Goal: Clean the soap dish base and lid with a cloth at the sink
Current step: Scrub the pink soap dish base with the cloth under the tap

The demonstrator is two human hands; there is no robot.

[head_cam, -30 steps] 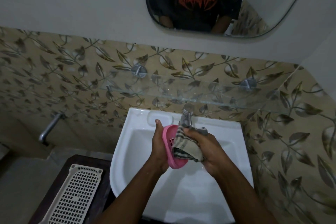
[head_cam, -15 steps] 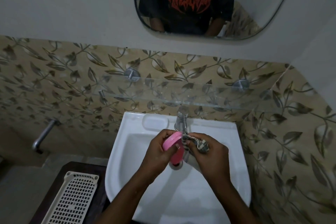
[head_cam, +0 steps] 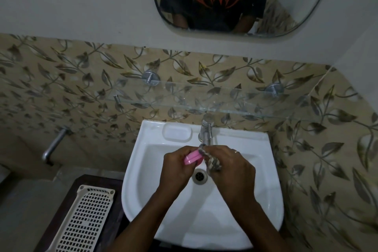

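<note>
Left hand (head_cam: 176, 168) fingers curled, clamping pink dish (head_cam: 193, 156) edge-on; right hand (head_cam: 231, 166) fingers bunched on cloth (head_cam: 212, 161), pressing dish's right end. Dish long axis ran left-near to right-far, held above drain (head_cam: 200, 176) in sink (head_cam: 147, 170), just near of tap (head_cam: 205, 132). Judged: wipe runs along axis; which part, base or lid, unclear

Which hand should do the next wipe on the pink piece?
Right, probably. The right hand already grips the cloth against the pink soap dish piece, while the left hand is occupied holding that piece over the sink.
</note>
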